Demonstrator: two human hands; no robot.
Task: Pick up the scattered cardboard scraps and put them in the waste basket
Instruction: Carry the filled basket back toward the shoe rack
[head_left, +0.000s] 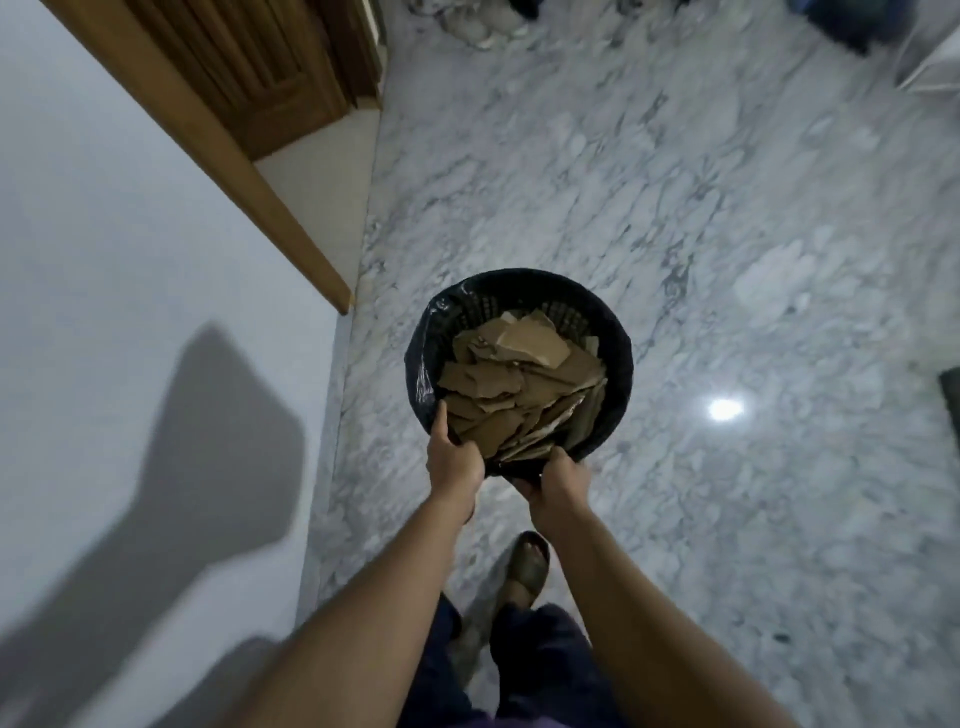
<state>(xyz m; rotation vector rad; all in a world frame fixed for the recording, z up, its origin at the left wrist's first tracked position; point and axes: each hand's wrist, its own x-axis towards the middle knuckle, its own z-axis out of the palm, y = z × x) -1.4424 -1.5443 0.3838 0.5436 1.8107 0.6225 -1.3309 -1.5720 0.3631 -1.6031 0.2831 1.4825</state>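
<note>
A round black waste basket (615, 358) with a dark liner hangs above the marble floor, held by its near rim. Brown cardboard scraps (519, 384) fill it in a loose heap. My left hand (452, 457) grips the rim at the near left, thumb inside against the scraps. My right hand (553, 480) clasps the near right rim from below and outside. No loose scraps show on the floor in view.
A white wall (130, 312) runs along the left, with a wooden door frame (208, 150) and door behind it. Grey-white marble floor (727, 234) spreads ahead and right. Shoes (483, 26) lie at the far top; dark objects sit top right. My sandalled foot (524, 566) is below the basket.
</note>
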